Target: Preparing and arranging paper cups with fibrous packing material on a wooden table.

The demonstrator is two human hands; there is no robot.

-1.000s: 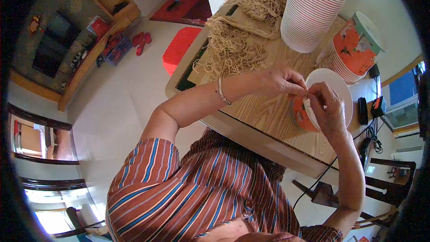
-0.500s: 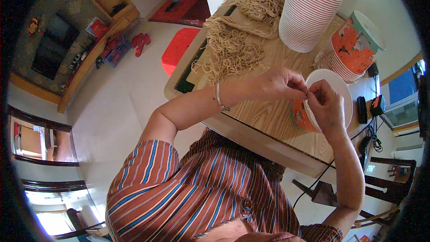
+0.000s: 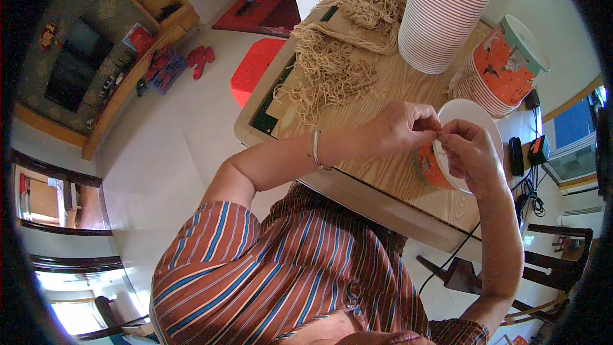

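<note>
My left hand (image 3: 405, 128) and my right hand (image 3: 474, 150) meet over an orange paper tub (image 3: 434, 167) near the table's right side. Thumb and forefinger of each hand are pinched, with the tips almost touching. Whatever they pinch is too small to make out. The tub's round white end (image 3: 491, 133) faces up, partly hidden by my right hand and wrist. A bangle circles my left wrist. Left of the hands lies a loose heap of tan cord (image 3: 335, 76) on the wood-grain table (image 3: 383, 169).
A tall stack of paper tubs (image 3: 440, 19) stands at the back. Beside it are more orange tubs (image 3: 504, 67) topped by a green-rimmed one. A black cable (image 3: 531, 191) and small black boxes lie at the right. A red stool (image 3: 255, 70) stands left of the table.
My right hand has shifted slightly right and down, its lower fingers now curled more visibly. My left hand has moved slightly right. Fingertips stay together above the tub.
</note>
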